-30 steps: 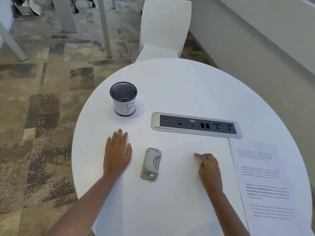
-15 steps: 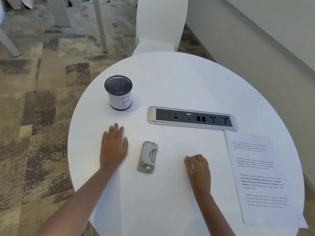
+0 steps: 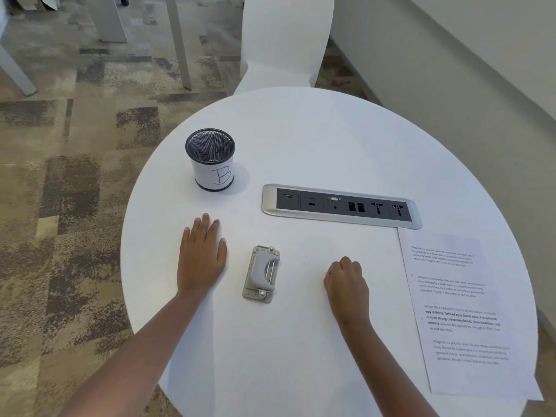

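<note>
Hole punch (image 3: 261,273) waits on the counter (image 3: 316,139) — pickup not begun.
It lies between my hands: left grip (image 3: 201,257) flat and wide beside it, right grip (image 3: 346,284) curled on nothing — next, I reckon, one must close round it.

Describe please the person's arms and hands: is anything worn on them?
The left hand and the right hand are bare: no gloves, no rings that I can see. The left forearm and the right forearm are bare too, with no sleeve, watch or bracelet up to the picture's edge.
</note>
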